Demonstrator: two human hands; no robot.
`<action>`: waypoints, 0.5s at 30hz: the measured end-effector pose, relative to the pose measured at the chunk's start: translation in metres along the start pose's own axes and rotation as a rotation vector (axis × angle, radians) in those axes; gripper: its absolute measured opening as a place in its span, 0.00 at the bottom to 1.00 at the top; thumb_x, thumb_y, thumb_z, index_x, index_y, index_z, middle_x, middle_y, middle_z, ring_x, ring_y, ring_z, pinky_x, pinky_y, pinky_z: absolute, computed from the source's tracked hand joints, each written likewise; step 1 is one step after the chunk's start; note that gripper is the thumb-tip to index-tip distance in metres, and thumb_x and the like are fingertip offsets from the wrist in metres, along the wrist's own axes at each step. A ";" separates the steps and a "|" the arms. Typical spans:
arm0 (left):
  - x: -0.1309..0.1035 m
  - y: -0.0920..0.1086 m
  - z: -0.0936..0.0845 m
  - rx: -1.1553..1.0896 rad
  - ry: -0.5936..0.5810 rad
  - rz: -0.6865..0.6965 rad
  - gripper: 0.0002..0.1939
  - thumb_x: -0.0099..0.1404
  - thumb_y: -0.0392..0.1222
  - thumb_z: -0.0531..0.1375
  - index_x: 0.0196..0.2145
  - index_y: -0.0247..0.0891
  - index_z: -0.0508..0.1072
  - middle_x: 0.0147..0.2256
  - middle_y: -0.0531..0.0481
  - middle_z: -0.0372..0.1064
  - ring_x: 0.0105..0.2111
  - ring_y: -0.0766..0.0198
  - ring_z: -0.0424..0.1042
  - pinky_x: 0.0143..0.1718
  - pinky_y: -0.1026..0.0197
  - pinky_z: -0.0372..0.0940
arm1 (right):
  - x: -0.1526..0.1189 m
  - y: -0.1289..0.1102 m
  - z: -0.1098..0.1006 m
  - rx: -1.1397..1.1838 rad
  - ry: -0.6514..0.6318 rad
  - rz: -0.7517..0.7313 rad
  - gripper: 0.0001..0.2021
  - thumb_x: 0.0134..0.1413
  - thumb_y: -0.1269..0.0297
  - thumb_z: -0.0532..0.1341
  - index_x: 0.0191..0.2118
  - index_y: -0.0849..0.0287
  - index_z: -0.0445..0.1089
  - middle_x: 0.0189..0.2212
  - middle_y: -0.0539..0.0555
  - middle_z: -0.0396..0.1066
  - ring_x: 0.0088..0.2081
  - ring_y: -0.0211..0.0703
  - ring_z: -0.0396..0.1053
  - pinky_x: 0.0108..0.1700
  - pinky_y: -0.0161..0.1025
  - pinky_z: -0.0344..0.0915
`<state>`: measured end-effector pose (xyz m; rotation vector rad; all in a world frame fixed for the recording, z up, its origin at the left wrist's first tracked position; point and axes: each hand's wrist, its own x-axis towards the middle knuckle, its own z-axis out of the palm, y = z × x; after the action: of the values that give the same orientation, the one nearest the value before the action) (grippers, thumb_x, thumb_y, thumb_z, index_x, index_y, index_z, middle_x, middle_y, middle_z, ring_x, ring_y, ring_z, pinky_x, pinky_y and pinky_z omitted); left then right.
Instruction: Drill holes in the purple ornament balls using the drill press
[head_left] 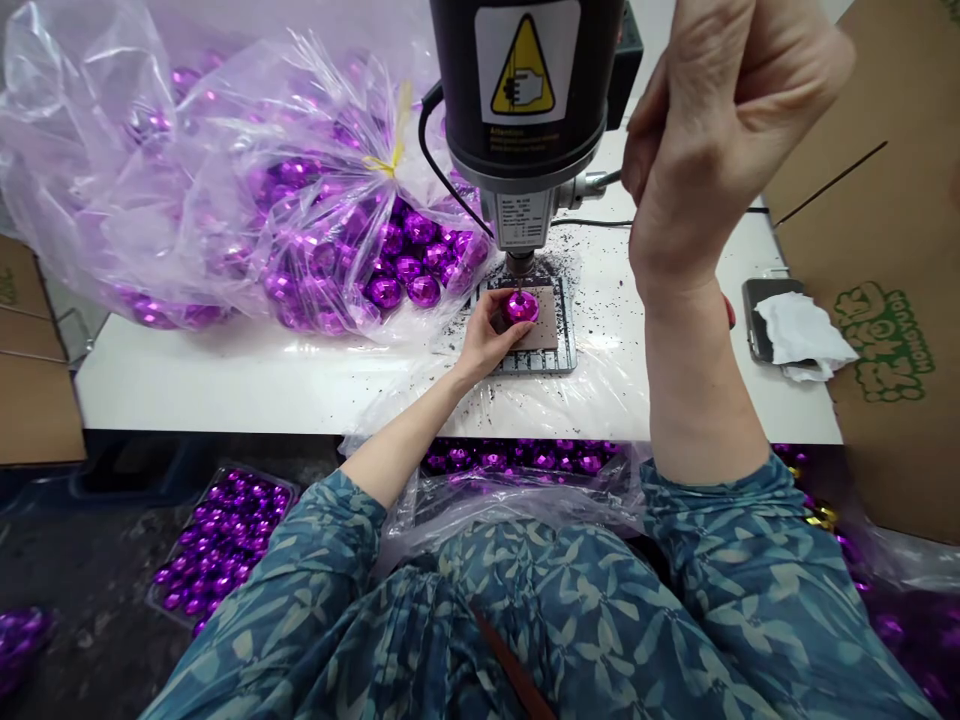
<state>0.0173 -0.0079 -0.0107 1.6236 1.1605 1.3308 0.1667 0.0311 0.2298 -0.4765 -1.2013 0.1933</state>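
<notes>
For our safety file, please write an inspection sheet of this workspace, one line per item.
Surface: white table, dark flecks around the machine base.
Work things: purple ball over a brown pad, beneath the machine.
Clutter: plastic bag of purple balls; white paper on a dark object.
Hands: left hand holds the ball; right hand closed beside the machine, grip hidden.
Cables: black cable looping beside the machine.
Surroundings: cardboard boxes at both sides; tray of purple balls below the table.

A white table [225,385] stands over dark floor [105,570].
</notes>
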 end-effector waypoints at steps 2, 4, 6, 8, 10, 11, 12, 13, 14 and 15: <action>0.000 0.001 0.000 -0.022 0.013 -0.003 0.37 0.63 0.66 0.72 0.59 0.43 0.67 0.58 0.39 0.74 0.58 0.50 0.78 0.61 0.47 0.74 | -0.009 -0.006 -0.006 0.011 -0.005 -0.004 0.33 0.57 0.35 0.56 0.18 0.60 0.52 0.13 0.44 0.50 0.15 0.21 0.45 0.23 0.32 0.49; 0.000 0.002 0.001 -0.030 0.025 -0.005 0.37 0.62 0.65 0.73 0.58 0.43 0.68 0.57 0.39 0.74 0.58 0.50 0.78 0.61 0.46 0.74 | -0.020 -0.011 -0.010 0.005 0.006 -0.008 0.34 0.60 0.38 0.58 0.18 0.62 0.49 0.13 0.44 0.49 0.16 0.20 0.47 0.25 0.31 0.50; 0.000 0.003 0.002 -0.023 0.033 -0.008 0.36 0.62 0.65 0.73 0.58 0.43 0.68 0.57 0.40 0.75 0.58 0.50 0.78 0.62 0.46 0.73 | -0.029 -0.015 -0.013 0.001 0.021 -0.009 0.36 0.62 0.37 0.56 0.19 0.62 0.43 0.13 0.44 0.45 0.16 0.19 0.43 0.25 0.32 0.49; 0.000 0.004 0.002 -0.019 0.036 -0.008 0.36 0.62 0.65 0.74 0.57 0.43 0.68 0.57 0.40 0.75 0.58 0.51 0.78 0.62 0.47 0.73 | -0.035 -0.015 -0.013 0.015 0.043 -0.010 0.37 0.63 0.34 0.55 0.21 0.61 0.40 0.13 0.44 0.43 0.15 0.19 0.40 0.24 0.33 0.48; 0.000 0.004 0.002 -0.021 0.038 -0.007 0.36 0.62 0.65 0.74 0.57 0.43 0.69 0.57 0.40 0.75 0.58 0.51 0.78 0.62 0.47 0.73 | -0.039 -0.012 -0.012 0.032 0.072 -0.016 0.37 0.63 0.34 0.56 0.22 0.60 0.40 0.12 0.44 0.43 0.14 0.20 0.42 0.22 0.34 0.45; 0.000 0.005 0.002 -0.024 0.039 -0.007 0.36 0.61 0.65 0.74 0.57 0.43 0.69 0.56 0.40 0.75 0.58 0.51 0.78 0.62 0.47 0.73 | -0.041 -0.009 -0.012 0.040 0.089 -0.021 0.37 0.62 0.34 0.57 0.21 0.60 0.41 0.12 0.44 0.43 0.14 0.21 0.44 0.21 0.34 0.43; 0.000 0.005 0.002 -0.029 0.037 -0.006 0.37 0.61 0.65 0.74 0.57 0.43 0.69 0.56 0.40 0.75 0.58 0.50 0.78 0.62 0.47 0.73 | -0.043 -0.006 -0.013 0.046 0.113 -0.029 0.37 0.62 0.35 0.58 0.21 0.60 0.40 0.12 0.44 0.41 0.14 0.21 0.44 0.20 0.34 0.41; 0.000 0.005 0.002 -0.037 0.033 -0.004 0.37 0.61 0.66 0.74 0.57 0.43 0.69 0.56 0.40 0.75 0.58 0.50 0.78 0.62 0.47 0.73 | -0.045 -0.003 -0.014 0.049 0.128 -0.035 0.37 0.63 0.36 0.59 0.21 0.60 0.40 0.12 0.44 0.40 0.13 0.21 0.44 0.19 0.34 0.40; 0.000 0.005 0.001 -0.047 0.028 -0.002 0.37 0.61 0.66 0.74 0.57 0.43 0.68 0.56 0.40 0.75 0.58 0.50 0.78 0.61 0.47 0.73 | -0.047 0.001 -0.015 0.052 0.130 -0.047 0.37 0.64 0.38 0.59 0.20 0.60 0.39 0.12 0.44 0.38 0.13 0.21 0.44 0.19 0.33 0.40; 0.000 0.005 0.001 -0.057 0.025 -0.001 0.37 0.62 0.66 0.74 0.58 0.43 0.68 0.56 0.40 0.75 0.58 0.50 0.78 0.61 0.47 0.74 | -0.050 0.005 -0.017 0.056 0.126 -0.060 0.37 0.65 0.40 0.60 0.21 0.60 0.37 0.12 0.44 0.37 0.13 0.22 0.44 0.19 0.33 0.40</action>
<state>0.0197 -0.0099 -0.0061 1.5701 1.1273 1.3749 0.1652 0.0115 0.1811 -0.3970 -1.0826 0.1430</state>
